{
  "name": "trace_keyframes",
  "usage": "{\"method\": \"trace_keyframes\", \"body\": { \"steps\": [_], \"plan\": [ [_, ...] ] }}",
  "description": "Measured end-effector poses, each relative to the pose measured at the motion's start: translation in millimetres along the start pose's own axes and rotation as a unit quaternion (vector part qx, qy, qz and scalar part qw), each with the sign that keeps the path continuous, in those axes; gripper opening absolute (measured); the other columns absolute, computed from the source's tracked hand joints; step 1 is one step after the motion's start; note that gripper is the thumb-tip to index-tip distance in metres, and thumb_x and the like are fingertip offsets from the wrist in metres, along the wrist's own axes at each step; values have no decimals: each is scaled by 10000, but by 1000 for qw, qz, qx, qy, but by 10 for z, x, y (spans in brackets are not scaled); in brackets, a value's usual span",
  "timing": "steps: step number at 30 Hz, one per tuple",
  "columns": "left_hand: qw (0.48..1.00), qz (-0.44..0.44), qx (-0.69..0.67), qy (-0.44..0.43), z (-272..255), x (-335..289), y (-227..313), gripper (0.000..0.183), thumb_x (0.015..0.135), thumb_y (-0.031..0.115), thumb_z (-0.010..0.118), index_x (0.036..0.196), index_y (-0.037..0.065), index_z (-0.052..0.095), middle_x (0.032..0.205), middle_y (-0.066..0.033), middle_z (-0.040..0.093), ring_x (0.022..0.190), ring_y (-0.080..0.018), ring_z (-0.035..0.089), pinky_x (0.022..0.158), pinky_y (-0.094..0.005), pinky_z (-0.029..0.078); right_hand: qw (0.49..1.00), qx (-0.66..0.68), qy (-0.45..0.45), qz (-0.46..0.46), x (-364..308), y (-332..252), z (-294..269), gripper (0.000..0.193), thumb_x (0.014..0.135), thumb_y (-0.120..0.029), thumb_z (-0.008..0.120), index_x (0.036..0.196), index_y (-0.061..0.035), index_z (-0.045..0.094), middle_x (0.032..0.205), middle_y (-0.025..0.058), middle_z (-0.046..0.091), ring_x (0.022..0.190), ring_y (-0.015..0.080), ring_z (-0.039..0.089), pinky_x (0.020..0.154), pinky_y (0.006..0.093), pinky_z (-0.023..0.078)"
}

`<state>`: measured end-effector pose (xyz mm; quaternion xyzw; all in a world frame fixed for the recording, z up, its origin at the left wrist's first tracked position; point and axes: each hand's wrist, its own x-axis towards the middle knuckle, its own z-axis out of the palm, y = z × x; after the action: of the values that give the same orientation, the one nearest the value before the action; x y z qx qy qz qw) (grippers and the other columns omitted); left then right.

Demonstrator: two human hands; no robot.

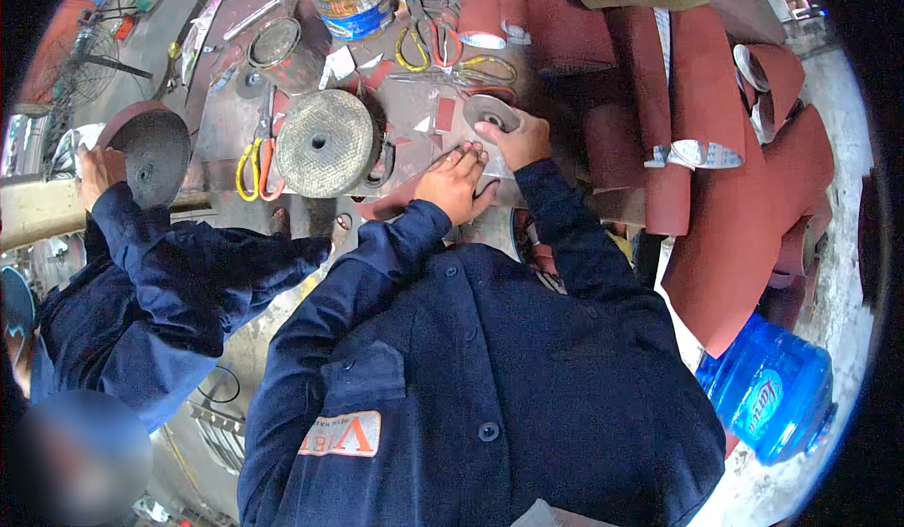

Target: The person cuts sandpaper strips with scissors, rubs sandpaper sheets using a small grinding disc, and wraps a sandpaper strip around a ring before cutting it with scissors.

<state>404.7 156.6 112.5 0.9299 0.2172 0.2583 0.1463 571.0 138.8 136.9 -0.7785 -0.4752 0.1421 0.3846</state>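
My right hand (pixel 524 141) grips the edge of a small grey round disc (pixel 485 105) with a hole at its middle, tilted above the worktable (pixel 224 117). Beside it, my left hand (pixel 450 184) lies flat on the table near the front edge, fingers stretched out. Reddish-brown sheet material (pixel 391 205) shows next to that hand; whether anything lies beneath the palm is hidden. Left of my hands a thick round wheel (pixel 327 155) with a pale, textured face rests on the table. Scissors with yellow and orange handles (pixel 266 174) lie left of the wheel.
More scissors (pixel 414 47) lie farther back, near a paint bucket (pixel 350 4) and a dirty can (pixel 275 51). Reddish-brown abrasive rolls (pixel 702 84) crowd the right side, above a blue water jug (pixel 774 390). At left, a co-worker's hand (pixel 99 174) holds another wheel (pixel 151 155).
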Motion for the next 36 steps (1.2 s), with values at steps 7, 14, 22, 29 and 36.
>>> {"method": "trace_keyframes", "body": {
  "steps": [7, 14, 22, 29, 36],
  "plan": [
    [1000, 13, -3, 6, 10, -28, 14, 442, 811, 327, 627, 1111, 3, 631, 1154, -137, 618, 1090, -286, 587, 934, -363, 475, 998, 45, -29, -35, -279, 178, -206, 373, 713, -351, 768, 980, -96, 709, 849, 170, 686, 771, 315, 682, 694, 381, 530],
    [1000, 6, 20, 4, -31, -41, -10, 451, 807, 323, 638, 1120, -2, 626, 1156, -134, 619, 1094, -275, 584, 950, -354, 468, 999, 40, -15, -31, -218, 100, -171, 425, 693, -409, 775, 961, -85, 716, 839, 170, 688, 750, 300, 686, 695, 379, 529],
    [1000, -7, 4, -16, -50, -10, 11, 472, 808, 345, 635, 1118, -11, 619, 1155, -145, 610, 1119, -279, 568, 973, -366, 448, 998, 55, -20, 20, 15, -23, -70, 452, 693, -368, 798, 982, -32, 706, 869, 196, 689, 785, 296, 693, 717, 372, 531],
    [1000, -7, 2, -10, -2, 36, -16, 492, 801, 350, 633, 1133, -13, 609, 1188, -153, 596, 1135, -284, 553, 970, -366, 447, 1000, -21, 1, 8, -291, 266, -144, 471, 666, -424, 799, 955, -62, 714, 865, 183, 693, 810, 310, 689, 739, 379, 534],
    [1000, 0, 11, -10, 13, -30, -17, 486, 826, 339, 624, 1149, -23, 598, 1188, -152, 591, 1117, -315, 567, 953, -384, 461, 999, 47, -19, 17, -155, 189, -62, 465, 681, -433, 776, 974, -77, 710, 840, 174, 688, 802, 331, 676, 729, 388, 528]
  ]
}}
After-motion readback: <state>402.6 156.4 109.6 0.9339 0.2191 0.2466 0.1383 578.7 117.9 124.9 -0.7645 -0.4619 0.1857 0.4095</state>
